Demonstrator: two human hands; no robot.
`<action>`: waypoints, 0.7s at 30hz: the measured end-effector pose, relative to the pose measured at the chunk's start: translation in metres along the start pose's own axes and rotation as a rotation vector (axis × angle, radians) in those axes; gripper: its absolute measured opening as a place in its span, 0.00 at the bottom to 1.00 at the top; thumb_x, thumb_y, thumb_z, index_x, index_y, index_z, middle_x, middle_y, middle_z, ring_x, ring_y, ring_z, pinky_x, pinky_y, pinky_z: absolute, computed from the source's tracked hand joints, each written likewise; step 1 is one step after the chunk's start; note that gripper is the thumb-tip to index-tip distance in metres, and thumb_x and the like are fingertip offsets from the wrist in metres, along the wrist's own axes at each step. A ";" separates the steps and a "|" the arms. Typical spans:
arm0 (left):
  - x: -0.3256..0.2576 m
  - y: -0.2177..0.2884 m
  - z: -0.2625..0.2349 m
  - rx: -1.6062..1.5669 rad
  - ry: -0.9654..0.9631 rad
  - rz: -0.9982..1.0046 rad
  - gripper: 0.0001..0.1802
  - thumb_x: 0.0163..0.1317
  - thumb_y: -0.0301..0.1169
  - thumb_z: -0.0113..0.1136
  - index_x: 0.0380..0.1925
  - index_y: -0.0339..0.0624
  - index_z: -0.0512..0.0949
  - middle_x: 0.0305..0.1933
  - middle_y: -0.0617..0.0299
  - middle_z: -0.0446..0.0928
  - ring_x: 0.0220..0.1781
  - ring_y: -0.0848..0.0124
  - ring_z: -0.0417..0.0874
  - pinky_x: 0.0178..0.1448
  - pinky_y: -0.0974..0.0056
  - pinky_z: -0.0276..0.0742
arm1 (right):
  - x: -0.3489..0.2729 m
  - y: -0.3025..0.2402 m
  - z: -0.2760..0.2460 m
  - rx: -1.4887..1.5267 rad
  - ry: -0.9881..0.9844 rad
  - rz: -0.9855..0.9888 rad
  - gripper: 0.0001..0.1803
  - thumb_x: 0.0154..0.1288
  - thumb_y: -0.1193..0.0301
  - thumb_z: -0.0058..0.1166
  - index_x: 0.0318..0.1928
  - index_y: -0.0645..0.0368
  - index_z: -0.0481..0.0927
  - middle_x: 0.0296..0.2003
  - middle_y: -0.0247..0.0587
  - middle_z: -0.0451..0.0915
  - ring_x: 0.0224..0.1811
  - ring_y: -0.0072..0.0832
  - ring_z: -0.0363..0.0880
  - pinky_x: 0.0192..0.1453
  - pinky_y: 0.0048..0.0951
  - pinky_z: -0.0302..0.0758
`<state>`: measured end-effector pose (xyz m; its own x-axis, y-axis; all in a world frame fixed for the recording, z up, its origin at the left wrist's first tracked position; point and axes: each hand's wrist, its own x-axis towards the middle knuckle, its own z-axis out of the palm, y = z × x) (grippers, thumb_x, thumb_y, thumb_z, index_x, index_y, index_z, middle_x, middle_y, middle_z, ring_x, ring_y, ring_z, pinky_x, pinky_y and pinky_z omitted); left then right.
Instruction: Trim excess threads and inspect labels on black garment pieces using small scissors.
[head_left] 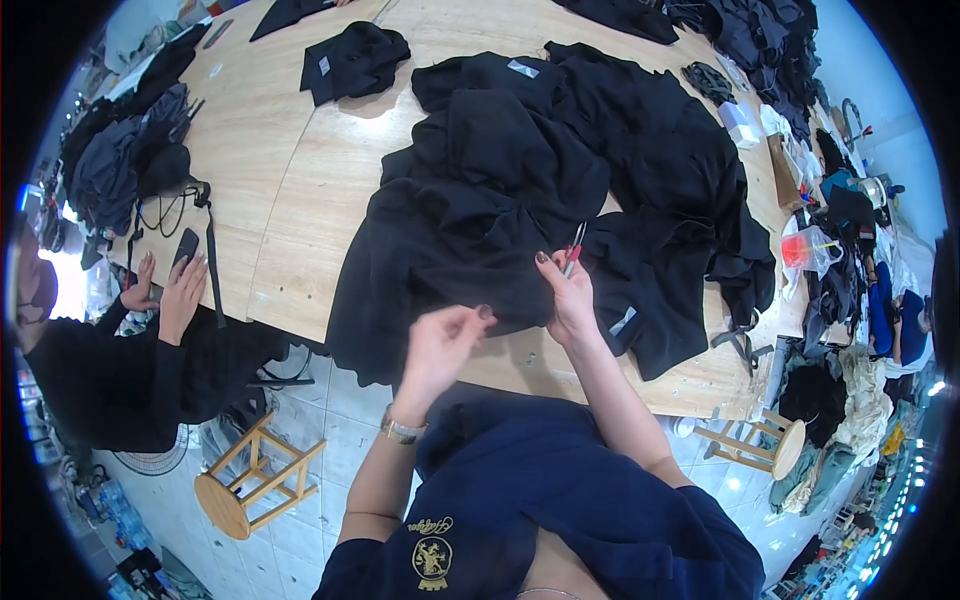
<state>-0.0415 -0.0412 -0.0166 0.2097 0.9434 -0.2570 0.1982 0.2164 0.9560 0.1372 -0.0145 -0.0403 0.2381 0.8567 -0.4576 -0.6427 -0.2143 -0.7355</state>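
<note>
My right hand [573, 308] is closed round a pair of small thread snips [573, 254] with red on the handle, the metal blades pointing up and away from me. My left hand [442, 345] is to its left, over the near edge of a black garment [430, 260], with thumb and fingertips pinched together. Whatever may be between those fingertips is too small to make out. The garment lies crumpled on the table in front of me. Beside my right wrist, another black garment [660, 290] shows a small pale label [623, 320].
More black garments cover the wooden table [300, 200], including a folded one [355, 62] farther off. At left, another person's hands [180, 297] rest near a phone [186, 245]. Wooden stools [262, 475] stand on the tiled floor. A plastic bag [808, 250] sits at the right.
</note>
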 end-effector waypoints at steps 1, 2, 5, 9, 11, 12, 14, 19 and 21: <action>-0.002 0.003 0.009 -0.236 -0.126 -0.214 0.17 0.65 0.41 0.52 0.35 0.36 0.79 0.21 0.70 0.71 0.21 0.83 0.71 0.21 0.78 0.64 | -0.001 0.000 0.001 0.004 -0.001 -0.004 0.14 0.59 0.78 0.56 0.28 0.50 0.64 0.23 0.23 0.67 0.24 0.10 0.65 0.26 0.13 0.62; -0.002 -0.003 0.014 -0.317 -0.160 -0.264 0.22 0.66 0.46 0.48 0.37 0.36 0.78 0.22 0.69 0.72 0.22 0.83 0.72 0.20 0.80 0.62 | -0.003 0.001 0.002 -0.004 -0.024 0.002 0.14 0.59 0.78 0.56 0.28 0.50 0.64 0.23 0.22 0.67 0.23 0.10 0.64 0.26 0.13 0.61; 0.001 -0.013 0.021 -0.811 -0.191 -0.457 0.10 0.64 0.39 0.53 0.33 0.46 0.75 0.27 0.70 0.73 0.26 0.81 0.73 0.24 0.78 0.63 | -0.006 0.001 0.001 -0.001 -0.056 0.001 0.14 0.59 0.78 0.57 0.27 0.50 0.64 0.23 0.22 0.65 0.23 0.10 0.62 0.25 0.14 0.59; 0.003 0.000 0.032 -1.124 -0.015 -0.510 0.05 0.62 0.34 0.57 0.33 0.50 0.72 0.33 0.70 0.74 0.34 0.79 0.75 0.30 0.77 0.66 | 0.001 0.006 -0.009 -0.114 -0.064 -0.140 0.14 0.59 0.76 0.57 0.28 0.53 0.63 0.23 0.24 0.64 0.24 0.11 0.60 0.26 0.16 0.59; 0.004 -0.005 0.030 -1.254 -0.051 -0.394 0.04 0.61 0.31 0.58 0.34 0.50 0.72 0.37 0.70 0.74 0.40 0.78 0.74 0.35 0.75 0.68 | -0.003 0.003 -0.009 -0.611 -0.015 -0.301 0.12 0.60 0.74 0.56 0.31 0.56 0.64 0.24 0.27 0.66 0.27 0.12 0.63 0.31 0.16 0.62; 0.005 -0.004 0.030 -1.254 -0.052 -0.392 0.04 0.61 0.31 0.58 0.34 0.50 0.72 0.37 0.70 0.74 0.40 0.78 0.74 0.35 0.75 0.68 | -0.009 -0.001 -0.006 -0.818 0.028 -0.525 0.13 0.60 0.73 0.56 0.32 0.58 0.62 0.24 0.28 0.64 0.26 0.15 0.62 0.31 0.18 0.63; 0.005 0.000 0.030 -1.210 -0.030 -0.310 0.04 0.62 0.30 0.55 0.35 0.48 0.72 0.36 0.69 0.75 0.38 0.78 0.76 0.37 0.73 0.73 | -0.016 -0.005 -0.001 -0.751 -0.034 -0.547 0.13 0.60 0.73 0.56 0.32 0.58 0.62 0.24 0.29 0.65 0.26 0.16 0.62 0.31 0.19 0.63; 0.005 -0.002 0.033 -1.182 -0.030 -0.248 0.04 0.63 0.29 0.54 0.37 0.46 0.71 0.36 0.67 0.75 0.35 0.78 0.77 0.40 0.72 0.77 | -0.031 -0.006 0.007 -0.962 -0.320 -0.668 0.13 0.59 0.72 0.56 0.35 0.60 0.63 0.20 0.31 0.66 0.22 0.15 0.62 0.25 0.18 0.62; 0.005 -0.002 0.033 -1.148 -0.003 -0.242 0.04 0.63 0.29 0.53 0.38 0.46 0.71 0.36 0.67 0.75 0.34 0.79 0.77 0.40 0.72 0.78 | -0.028 -0.007 0.002 -0.881 -0.286 -0.601 0.12 0.60 0.74 0.55 0.35 0.60 0.63 0.21 0.30 0.66 0.22 0.14 0.62 0.25 0.18 0.61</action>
<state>-0.0090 -0.0450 -0.0241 0.2876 0.8462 -0.4485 -0.7466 0.4914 0.4485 0.1332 -0.0361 -0.0211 0.0873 0.9860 0.1423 0.2924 0.1112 -0.9498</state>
